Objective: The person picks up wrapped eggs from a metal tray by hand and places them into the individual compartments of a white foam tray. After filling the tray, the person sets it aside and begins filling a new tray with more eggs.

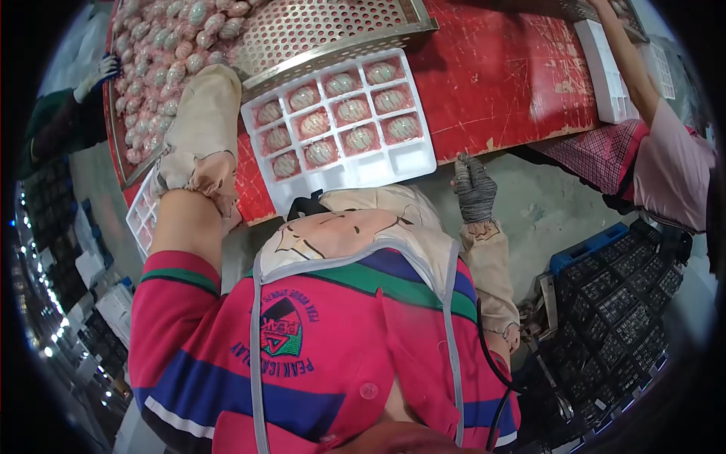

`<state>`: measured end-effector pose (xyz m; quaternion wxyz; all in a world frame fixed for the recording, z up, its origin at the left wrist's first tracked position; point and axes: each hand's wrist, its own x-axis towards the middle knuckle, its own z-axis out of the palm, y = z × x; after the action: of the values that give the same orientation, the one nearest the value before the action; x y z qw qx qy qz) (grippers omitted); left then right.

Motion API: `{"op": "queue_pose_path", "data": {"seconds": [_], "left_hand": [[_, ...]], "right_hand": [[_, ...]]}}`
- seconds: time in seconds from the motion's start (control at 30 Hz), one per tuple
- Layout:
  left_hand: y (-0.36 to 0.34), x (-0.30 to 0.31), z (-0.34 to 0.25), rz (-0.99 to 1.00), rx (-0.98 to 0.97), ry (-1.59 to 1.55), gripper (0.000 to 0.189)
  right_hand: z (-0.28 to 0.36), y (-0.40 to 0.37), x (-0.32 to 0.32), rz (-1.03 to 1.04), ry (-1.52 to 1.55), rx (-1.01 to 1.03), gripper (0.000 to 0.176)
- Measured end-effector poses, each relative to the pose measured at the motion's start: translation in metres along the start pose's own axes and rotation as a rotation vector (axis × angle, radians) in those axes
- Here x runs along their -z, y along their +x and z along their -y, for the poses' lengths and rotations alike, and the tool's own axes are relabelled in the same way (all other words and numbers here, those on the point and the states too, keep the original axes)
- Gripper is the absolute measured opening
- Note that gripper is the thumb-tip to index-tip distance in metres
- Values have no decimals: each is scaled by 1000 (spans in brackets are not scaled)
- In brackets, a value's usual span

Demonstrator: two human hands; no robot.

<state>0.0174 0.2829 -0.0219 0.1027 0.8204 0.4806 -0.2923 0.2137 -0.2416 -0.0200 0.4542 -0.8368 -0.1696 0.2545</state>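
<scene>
A white tray (393,163) with square compartments lies at the table's near edge, in front of my body. Its back rows hold egg-shaped, pale green striped pieces in pinkish clear wrap (352,110); the nearest row holds none. My left arm, in a beige sleeve (203,113), reaches past the tray's left side to a heap of the same wrapped pieces (162,45). The sleeve end hides my left hand and its fingers. My right hand (475,189), in a grey glove, is by the table edge right of the tray, fingers loosely bent and nothing visible in them.
A perforated metal tray (318,34) stands on the red table (507,83) behind the white one. Another white tray (141,216) shows at lower left. A co-worker's gloved hand (102,72) is at far left, another person's arm (635,68) at right. Black crates (620,303) stand at right.
</scene>
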Motion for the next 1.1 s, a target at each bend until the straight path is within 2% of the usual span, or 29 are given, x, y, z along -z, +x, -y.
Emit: {"op": "queue_pose_path", "data": {"seconds": [0.07,0.2,0.27,0.33,0.37,0.4,0.47,0.5,0.57,0.63,0.67,0.7,0.77,0.83,0.87,0.9,0.93,0.97,1.0,1.03,1.07,1.1], "left_hand": [[2,-1,-1,2,13,6,34],[9,2,-1,-31,49,5,34],[14,5,2,-83,80,-47,34],[24,8,19,-152,138,-169,35],[23,11,36,-223,167,-355,35],[30,13,59,-329,120,-712,35],[7,20,60,-603,-28,-1221,34],[-31,34,36,-779,-136,-1361,34],[-101,51,-14,-596,-569,-1449,36],[-161,37,-91,-455,-759,-1447,42],[-134,-4,-101,-282,-1104,-1259,36],[-177,-15,-136,-476,-937,-714,39],[-202,-60,-191,-552,-1008,-477,48],[-233,-65,-223,-243,-880,-332,47],[-233,-79,-227,-237,-889,-334,47],[-230,-100,-231,-339,-946,-356,49],[-231,-106,-235,-445,-1002,-378,51],[-228,-109,-231,-443,-1007,-378,51],[-226,-103,-220,-479,-1002,-510,50],[-222,-98,-207,-516,-993,-641,48],[-216,-99,-197,-503,-1020,-493,46],[-216,-102,-197,-508,-1019,-490,46]], "right_hand": [[-4,2,-4,-4,61,50,22],[2,4,-11,17,23,24,22],[0,5,-10,91,-34,52,23],[4,8,-9,88,5,56,23],[6,9,-10,74,44,52,22],[8,11,-9,73,43,56,22],[10,14,-6,103,45,62,23],[12,17,-5,106,44,68,23],[14,19,-5,110,28,26,22],[12,25,-7,114,84,39,22],[12,27,-7,111,146,50,22],[16,28,-6,117,142,60,22],[26,26,-8,97,115,122,21],[29,23,-6,113,79,168,23],[29,21,-4,140,42,210,24],[30,20,-2,133,40,204,24],[32,20,0,154,-85,354,23],[37,18,1,177,-213,503,22],[52,15,4,228,-336,508,32],[55,16,4,226,-334,509,32],[57,20,4,312,-445,551,38],[59,24,3,397,-558,594,45]]}}
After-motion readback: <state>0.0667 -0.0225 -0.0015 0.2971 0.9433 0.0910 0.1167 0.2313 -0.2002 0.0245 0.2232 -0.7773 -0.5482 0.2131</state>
